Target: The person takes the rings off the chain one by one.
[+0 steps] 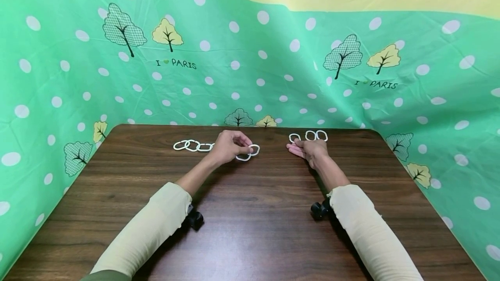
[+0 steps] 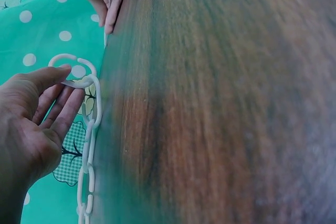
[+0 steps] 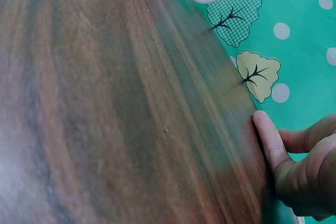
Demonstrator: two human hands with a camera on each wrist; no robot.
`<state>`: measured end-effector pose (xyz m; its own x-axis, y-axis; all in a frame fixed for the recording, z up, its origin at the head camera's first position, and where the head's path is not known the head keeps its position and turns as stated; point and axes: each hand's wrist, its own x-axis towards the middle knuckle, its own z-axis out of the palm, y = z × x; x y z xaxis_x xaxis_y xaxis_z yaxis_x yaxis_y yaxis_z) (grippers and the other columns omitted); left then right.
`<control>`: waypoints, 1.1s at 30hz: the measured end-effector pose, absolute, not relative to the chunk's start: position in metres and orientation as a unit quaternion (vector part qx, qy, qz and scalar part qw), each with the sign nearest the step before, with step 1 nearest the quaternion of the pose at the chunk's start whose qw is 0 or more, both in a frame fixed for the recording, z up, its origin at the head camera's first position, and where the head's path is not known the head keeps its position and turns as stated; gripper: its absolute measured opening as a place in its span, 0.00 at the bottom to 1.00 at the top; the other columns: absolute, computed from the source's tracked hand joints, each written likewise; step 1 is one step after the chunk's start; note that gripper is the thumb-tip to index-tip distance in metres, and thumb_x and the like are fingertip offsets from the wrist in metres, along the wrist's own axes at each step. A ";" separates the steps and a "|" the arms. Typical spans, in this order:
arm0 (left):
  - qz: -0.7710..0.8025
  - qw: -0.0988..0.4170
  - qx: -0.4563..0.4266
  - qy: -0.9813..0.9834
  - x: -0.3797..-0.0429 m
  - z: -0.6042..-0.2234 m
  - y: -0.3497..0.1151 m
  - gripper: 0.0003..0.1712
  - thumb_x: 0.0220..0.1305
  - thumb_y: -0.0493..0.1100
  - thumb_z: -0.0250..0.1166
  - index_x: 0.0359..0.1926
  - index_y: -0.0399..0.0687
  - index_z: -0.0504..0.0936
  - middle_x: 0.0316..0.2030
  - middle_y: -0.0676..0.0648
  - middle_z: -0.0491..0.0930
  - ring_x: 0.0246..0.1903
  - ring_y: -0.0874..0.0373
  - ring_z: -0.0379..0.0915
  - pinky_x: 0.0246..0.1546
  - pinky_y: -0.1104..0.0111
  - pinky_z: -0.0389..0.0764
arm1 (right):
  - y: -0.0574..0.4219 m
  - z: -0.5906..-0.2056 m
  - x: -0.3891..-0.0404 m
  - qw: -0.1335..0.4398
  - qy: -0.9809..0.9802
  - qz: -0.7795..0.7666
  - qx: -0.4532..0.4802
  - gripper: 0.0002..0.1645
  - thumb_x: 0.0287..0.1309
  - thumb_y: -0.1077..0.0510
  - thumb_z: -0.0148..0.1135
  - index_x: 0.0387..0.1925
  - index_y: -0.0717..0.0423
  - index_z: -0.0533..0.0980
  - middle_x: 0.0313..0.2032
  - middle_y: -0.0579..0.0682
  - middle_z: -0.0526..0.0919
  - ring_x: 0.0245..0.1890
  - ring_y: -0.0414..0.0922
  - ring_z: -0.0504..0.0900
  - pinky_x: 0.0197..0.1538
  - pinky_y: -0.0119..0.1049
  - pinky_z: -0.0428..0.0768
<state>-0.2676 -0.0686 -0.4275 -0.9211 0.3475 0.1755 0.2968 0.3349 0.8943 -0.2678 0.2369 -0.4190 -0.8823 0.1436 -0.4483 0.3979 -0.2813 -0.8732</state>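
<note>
My left hand [image 1: 228, 147] pinches a white plastic chain link [image 2: 79, 84] between thumb and fingertips. From it a chain of several white links [image 2: 98, 100] extends to the left along the table, partly hidden behind the hand in the head view. Another link [image 1: 258, 147] hooks on at the pinched end, its gap showing in the left wrist view. Farther right, my right hand [image 1: 314, 150] lies low at the table with fingers stretched out. At its thumb and fingertips is a loose white link [image 1: 294, 134]; whether it is gripped is unclear.
Behind the right hand two more white links [image 1: 310, 131] lie side by side near the back edge of the brown wooden table [image 1: 258, 211]. A green dotted curtain [image 1: 218, 94] hangs right behind the table and along both sides.
</note>
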 end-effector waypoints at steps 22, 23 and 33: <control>0.542 0.023 0.193 0.818 -0.265 -0.424 -0.070 0.09 0.61 0.32 0.84 0.41 0.40 0.94 0.34 0.45 0.94 0.32 0.64 0.84 0.38 0.73 0.82 | 0.241 -0.420 -0.271 0.062 0.571 -0.778 0.254 0.14 0.80 0.72 0.62 0.61 0.69 0.74 0.32 0.58 0.95 0.30 0.47 0.97 0.48 0.40 0.94; 0.542 0.024 0.193 0.818 -0.264 -0.424 -0.070 0.09 0.61 0.32 0.84 0.41 0.40 0.94 0.34 0.45 0.94 0.32 0.64 0.84 0.38 0.73 0.82 | 0.241 -0.420 -0.271 0.059 0.574 -0.776 0.254 0.12 0.80 0.71 0.62 0.59 0.69 0.75 0.31 0.58 0.95 0.30 0.47 0.97 0.48 0.40 0.94; 0.537 0.018 0.199 0.820 -0.265 -0.423 -0.070 0.09 0.61 0.33 0.85 0.41 0.40 0.94 0.34 0.45 0.94 0.31 0.64 0.84 0.38 0.73 0.82 | 0.246 -0.418 -0.271 0.060 0.571 -0.779 0.254 0.20 0.81 0.68 0.61 0.68 0.71 0.71 0.31 0.61 0.95 0.31 0.48 0.97 0.49 0.43 0.94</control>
<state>-0.2649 -0.0704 -0.4231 -0.9202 0.3459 0.1835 0.3062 0.3439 0.8877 -0.2708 0.2460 -0.4178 -0.8640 0.1954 -0.4639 0.3837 -0.3409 -0.8582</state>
